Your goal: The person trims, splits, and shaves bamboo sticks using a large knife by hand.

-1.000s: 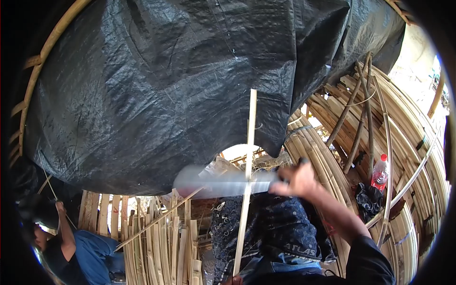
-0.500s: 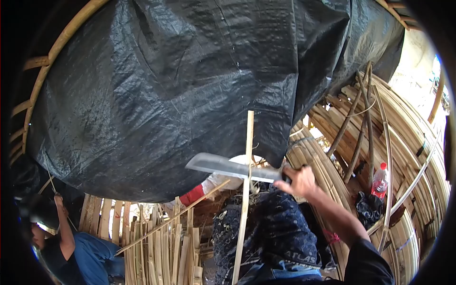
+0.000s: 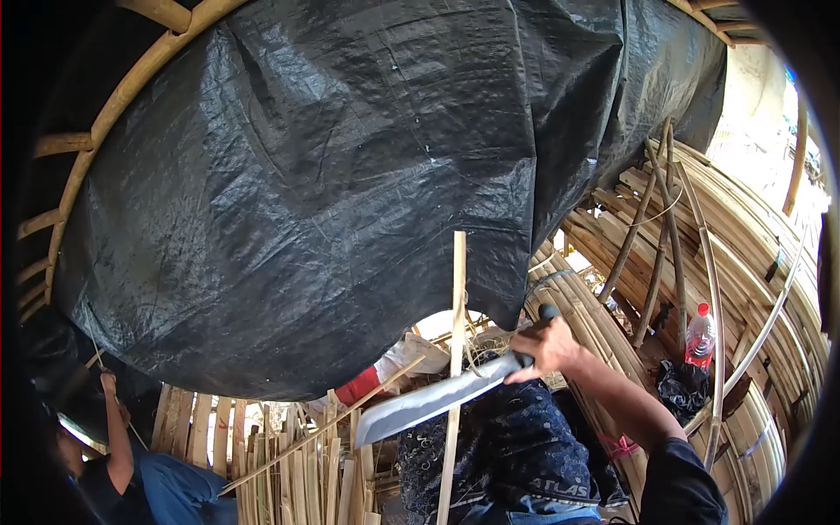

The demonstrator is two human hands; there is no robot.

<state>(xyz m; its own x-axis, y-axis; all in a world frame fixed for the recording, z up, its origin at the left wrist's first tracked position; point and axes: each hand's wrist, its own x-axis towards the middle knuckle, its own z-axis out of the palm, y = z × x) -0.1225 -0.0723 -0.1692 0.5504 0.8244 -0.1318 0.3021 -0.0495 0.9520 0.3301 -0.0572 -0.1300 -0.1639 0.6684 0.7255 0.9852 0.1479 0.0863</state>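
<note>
My right hand [image 3: 547, 347] is closed around the dark handle of a machete [image 3: 429, 405]. The wide blade points left and slants down, crossing an upright bamboo strip [image 3: 458, 350] above my lap. Thin shavings curl from the strip near the blade. The strip's lower end runs out at the bottom edge of the view, where my left hand does not show. A dark patterned cloth [image 3: 525, 437] marked ATLAS covers my legs.
A black tarp [image 3: 350, 192] hangs in front. Split bamboo [image 3: 297, 472] stands at lower left, beside another person [image 3: 166, 481] holding a thin strip. Bamboo stacks [image 3: 744, 236], leaning poles [image 3: 669, 236] and a red-capped bottle [image 3: 701, 337] are on the right.
The machete's tip has swung downward, leaving the blade slanted. In view, the strip's top sits lower than before. My left hand, barely seen at the bottom edge earlier, is out of sight.
</note>
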